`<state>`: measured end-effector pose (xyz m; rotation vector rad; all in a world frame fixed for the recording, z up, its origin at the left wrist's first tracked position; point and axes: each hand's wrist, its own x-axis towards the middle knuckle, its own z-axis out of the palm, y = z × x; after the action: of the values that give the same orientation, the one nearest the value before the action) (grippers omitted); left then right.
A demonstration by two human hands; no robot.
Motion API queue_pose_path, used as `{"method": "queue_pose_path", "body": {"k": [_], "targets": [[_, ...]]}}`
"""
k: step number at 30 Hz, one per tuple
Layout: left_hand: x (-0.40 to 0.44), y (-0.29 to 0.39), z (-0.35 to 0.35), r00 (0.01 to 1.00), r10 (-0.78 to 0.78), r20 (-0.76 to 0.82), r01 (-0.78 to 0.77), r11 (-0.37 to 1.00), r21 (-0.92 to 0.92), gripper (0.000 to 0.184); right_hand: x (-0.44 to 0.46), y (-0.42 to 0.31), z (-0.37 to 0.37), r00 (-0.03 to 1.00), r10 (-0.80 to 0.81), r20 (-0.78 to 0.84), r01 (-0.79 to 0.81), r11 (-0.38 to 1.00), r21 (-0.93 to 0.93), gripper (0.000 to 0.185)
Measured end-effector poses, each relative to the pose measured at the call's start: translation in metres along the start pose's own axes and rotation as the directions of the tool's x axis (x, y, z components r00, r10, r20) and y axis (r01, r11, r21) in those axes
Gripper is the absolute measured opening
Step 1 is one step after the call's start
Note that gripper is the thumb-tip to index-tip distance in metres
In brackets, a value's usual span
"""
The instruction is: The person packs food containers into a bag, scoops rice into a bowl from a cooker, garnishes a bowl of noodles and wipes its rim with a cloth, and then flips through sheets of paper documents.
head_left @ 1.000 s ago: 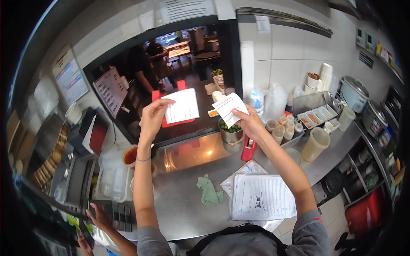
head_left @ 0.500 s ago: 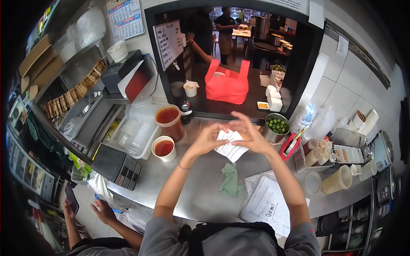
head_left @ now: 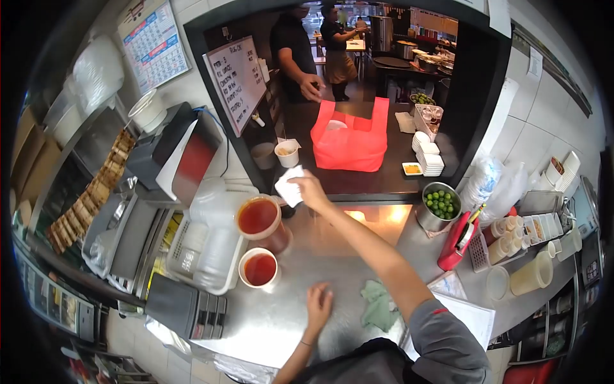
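Observation:
My right hand stretches across the counter to the pass-through window, closed on a white paper slip. The slip is folded or crumpled, and a dark pepper mill behind it is mostly hidden. On the window ledge, a red plastic bag stands upright just beyond my hand, with a white lid showing in its mouth. My left hand rests low over the steel counter, fingers loosely bent and holding nothing. Between my hands, to the left, are a bowl of red sauce and a larger tub of red sauce.
A co-worker's hand hangs behind the red bag. A metal pot of green limes, a red holder and a green cloth are on the right. Plastic containers and a black drawer unit line the left.
Both hands held the slip at the counter's middle; now only my right hand has it, farther forward and left. My left hand has dropped back. The person holding a phone has left view.

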<state>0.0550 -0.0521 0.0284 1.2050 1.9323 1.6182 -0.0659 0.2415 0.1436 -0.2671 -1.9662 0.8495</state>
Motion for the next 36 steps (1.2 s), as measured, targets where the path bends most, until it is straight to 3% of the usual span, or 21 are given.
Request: {"method": "queue_pose_path", "body": {"k": [2, 5, 6, 9, 14, 16, 17, 21, 24, 26, 27, 31, 33, 34, 36], "targets": [[-0.01, -0.006, 0.013, 0.985, 0.169, -0.017, -0.16, 0.958, 0.236, 0.024, 0.021, 0.007, 0.034, 0.989, -0.083, 0.125, 0.092, 0.993, -0.069, 0.035], [-0.012, -0.008, 0.017, 0.991, 0.131, 0.009, -0.131, 0.981, 0.141, 0.025, 0.035, 0.029, 0.073, 0.909, -0.053, 0.413, 0.075, 0.997, -0.036, 0.034], [-0.012, -0.005, 0.016, 0.993, 0.12, 0.011, -0.121, 0.983, 0.14, 0.025, 0.035, 0.035, 0.081, 0.908, -0.045, 0.417, 0.065, 0.997, -0.035, 0.034], [-0.008, 0.0, 0.01, 1.0, -0.013, 0.019, 0.011, 0.997, 0.081, 0.026, 0.044, 0.039, 0.088, 0.75, 0.043, 0.66, -0.089, 0.995, 0.036, 0.032], [-0.007, 0.0, 0.012, 0.998, -0.053, 0.038, 0.051, 0.997, 0.066, 0.027, 0.046, 0.025, 0.08, 0.695, 0.121, 0.709, -0.102, 0.992, -0.07, 0.028], [-0.008, -0.002, 0.014, 0.998, -0.037, 0.042, 0.034, 0.997, 0.068, 0.027, 0.04, 0.036, 0.087, 0.692, -0.039, 0.721, -0.042, 0.995, 0.095, 0.018], [-0.009, -0.003, 0.014, 0.999, -0.017, 0.042, 0.014, 0.997, 0.075, 0.028, 0.042, 0.02, 0.076, 0.631, -0.012, 0.776, 0.044, 0.999, -0.021, 0.018], [-0.008, -0.004, 0.012, 0.999, -0.014, 0.043, 0.011, 0.997, 0.082, 0.028, 0.032, 0.026, 0.073, 0.626, 0.086, 0.775, -0.065, 0.996, -0.058, 0.021], [-0.008, -0.01, 0.014, 0.996, 0.086, 0.038, -0.091, 0.983, 0.162, 0.029, 0.026, 0.041, 0.076, 0.673, -0.044, 0.738, 0.011, 0.999, 0.049, 0.021], [-0.008, -0.011, 0.015, 0.993, 0.109, 0.048, -0.116, 0.979, 0.168, 0.029, 0.02, 0.046, 0.077, 0.788, -0.073, 0.612, -0.005, 0.992, 0.125, 0.02], [-0.008, -0.01, 0.015, 0.992, 0.11, 0.055, -0.117, 0.979, 0.165, 0.029, 0.018, 0.046, 0.077, 0.791, -0.067, 0.609, -0.009, 0.993, 0.12, 0.02], [-0.006, -0.004, 0.015, 0.99, 0.111, 0.085, -0.123, 0.982, 0.145, 0.029, 0.001, 0.049, 0.072, 0.893, -0.02, 0.45, 0.002, 0.999, 0.042, 0.019], [-0.01, -0.006, 0.018, 0.99, 0.121, 0.072, -0.13, 0.984, 0.126, 0.026, -0.011, 0.058, 0.077, 0.939, -0.072, 0.337, 0.093, 0.995, -0.047, 0.022], [-0.013, -0.007, 0.018, 0.977, 0.135, 0.165, -0.152, 0.984, 0.094, 0.026, -0.014, 0.055, 0.075, 0.935, 0.0, 0.356, 0.012, 0.999, -0.031, 0.024], [-0.012, -0.005, 0.021, 0.986, 0.146, 0.086, -0.16, 0.969, 0.188, 0.024, -0.02, 0.049, 0.063, 0.959, -0.011, 0.282, -0.054, 0.974, 0.22, 0.027]]}}
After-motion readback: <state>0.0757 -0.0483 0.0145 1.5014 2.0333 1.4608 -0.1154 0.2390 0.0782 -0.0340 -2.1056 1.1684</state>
